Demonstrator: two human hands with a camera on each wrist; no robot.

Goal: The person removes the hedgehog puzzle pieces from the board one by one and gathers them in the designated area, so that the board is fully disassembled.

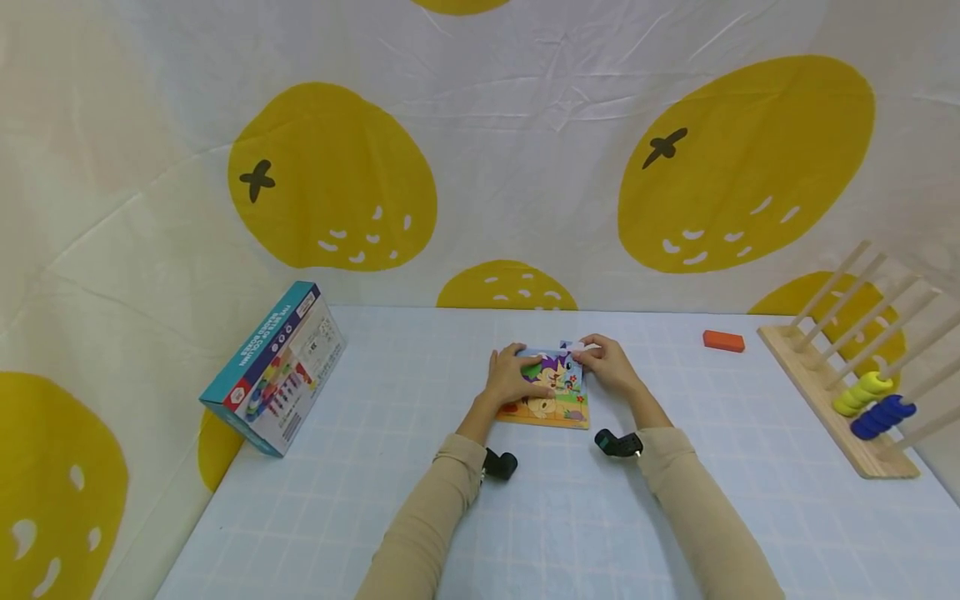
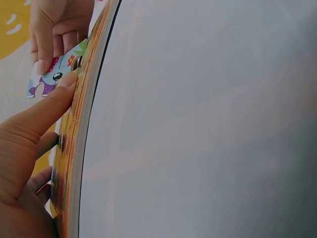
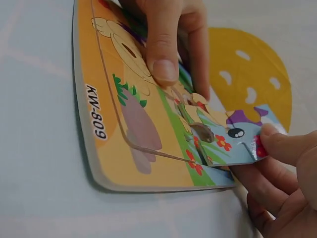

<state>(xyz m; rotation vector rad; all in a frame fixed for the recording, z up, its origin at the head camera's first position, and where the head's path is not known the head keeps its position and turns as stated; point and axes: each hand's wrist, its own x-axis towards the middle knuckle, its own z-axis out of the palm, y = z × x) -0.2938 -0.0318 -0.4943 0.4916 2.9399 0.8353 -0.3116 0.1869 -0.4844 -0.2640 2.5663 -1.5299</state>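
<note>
A colourful jigsaw board (image 1: 551, 417) with cartoon animals and an orange border marked KW-809 lies on the table between the hands. My left hand (image 1: 513, 379) rests across its left side, thumb pressing the picture and the other fingers spread toward the far edge. At the board's far right corner, my right hand (image 1: 611, 364) pinches a puzzle piece (image 3: 237, 148) between thumb and fingers. Blue with a cartoon eye, red flowers and purple patches, the piece sticks out past the board's edge. In the right wrist view, its inner end overlaps the picture, where some pieces look slightly raised.
A boxed toy (image 1: 281, 375) stands at the left of the table. On the right is a wooden peg rack (image 1: 832, 400) with yellow rings (image 1: 861, 393) and blue rings (image 1: 882, 417). A red block (image 1: 723, 341) lies near the rack. A lemon-patterned cloth (image 1: 525, 167) hangs behind.
</note>
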